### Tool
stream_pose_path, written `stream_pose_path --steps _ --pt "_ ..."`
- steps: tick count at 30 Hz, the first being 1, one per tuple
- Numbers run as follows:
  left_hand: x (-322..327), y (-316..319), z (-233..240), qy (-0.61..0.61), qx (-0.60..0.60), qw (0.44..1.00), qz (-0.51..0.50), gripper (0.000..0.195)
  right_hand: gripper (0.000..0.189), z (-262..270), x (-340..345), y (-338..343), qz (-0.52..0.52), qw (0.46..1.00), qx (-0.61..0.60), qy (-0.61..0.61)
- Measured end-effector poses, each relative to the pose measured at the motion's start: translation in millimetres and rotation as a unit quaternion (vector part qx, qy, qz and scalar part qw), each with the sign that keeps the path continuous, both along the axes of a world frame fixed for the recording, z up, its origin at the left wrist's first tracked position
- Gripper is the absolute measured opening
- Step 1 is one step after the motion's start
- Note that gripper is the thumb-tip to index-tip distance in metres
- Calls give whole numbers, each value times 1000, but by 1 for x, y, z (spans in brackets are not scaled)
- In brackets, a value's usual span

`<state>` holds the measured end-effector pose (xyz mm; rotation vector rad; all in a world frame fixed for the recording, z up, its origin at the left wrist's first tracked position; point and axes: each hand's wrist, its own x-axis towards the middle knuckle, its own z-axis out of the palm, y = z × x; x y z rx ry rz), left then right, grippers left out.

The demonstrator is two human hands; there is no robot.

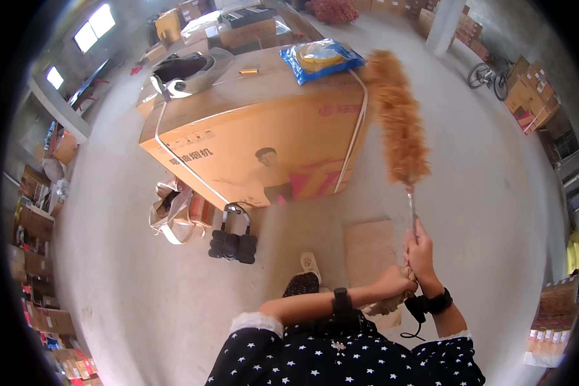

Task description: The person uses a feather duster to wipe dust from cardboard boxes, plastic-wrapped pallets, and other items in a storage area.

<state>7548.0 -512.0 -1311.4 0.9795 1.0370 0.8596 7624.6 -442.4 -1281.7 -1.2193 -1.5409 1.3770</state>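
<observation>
A feather duster [399, 116] with fluffy orange-brown plumes points away from me, to the right of a large cardboard box [251, 144]. My right hand [420, 251] grips its thin handle [411, 207]. Crossed over to the right, my left hand [396, 281] is closed on a crumpled tan cloth [388, 306] just below my right hand. Whether it also holds the handle's lower end is hidden. On the box top are a helmet [186, 72], a small gold-coloured cylinder [249, 71] and a blue plastic packet [321, 58] with something yellow inside.
By the box's near side, a black-padded roller device [232, 245] and a pale bag [171, 212] rest on the concrete floor. A flat cardboard sheet [369, 246] lies before me. More cartons [246, 31] stand behind; a bicycle [487, 77] and a pillar [445, 29] are at right.
</observation>
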Motion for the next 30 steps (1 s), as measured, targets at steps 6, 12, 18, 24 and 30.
stream_pose_path --steps 6,12,18,24,30 --pt "-5 -8 -18 -16 48 997 53 11 44 -3 -19 -7 51 997 61 -20" --pt "-56 -32 -40 -33 50 997 41 16 43 -39 -67 -26 39 984 132 -116" --pt "-169 -58 -23 139 40 989 -32 21 46 -28 -156 -73 -100 993 31 52" --pt "-327 -93 -19 229 78 965 -106 30 44 -19 -298 -117 -61 987 -9 149" --pt "-531 -124 -5 307 88 947 -28 51 44 -8 -436 -126 -49 979 -29 195"
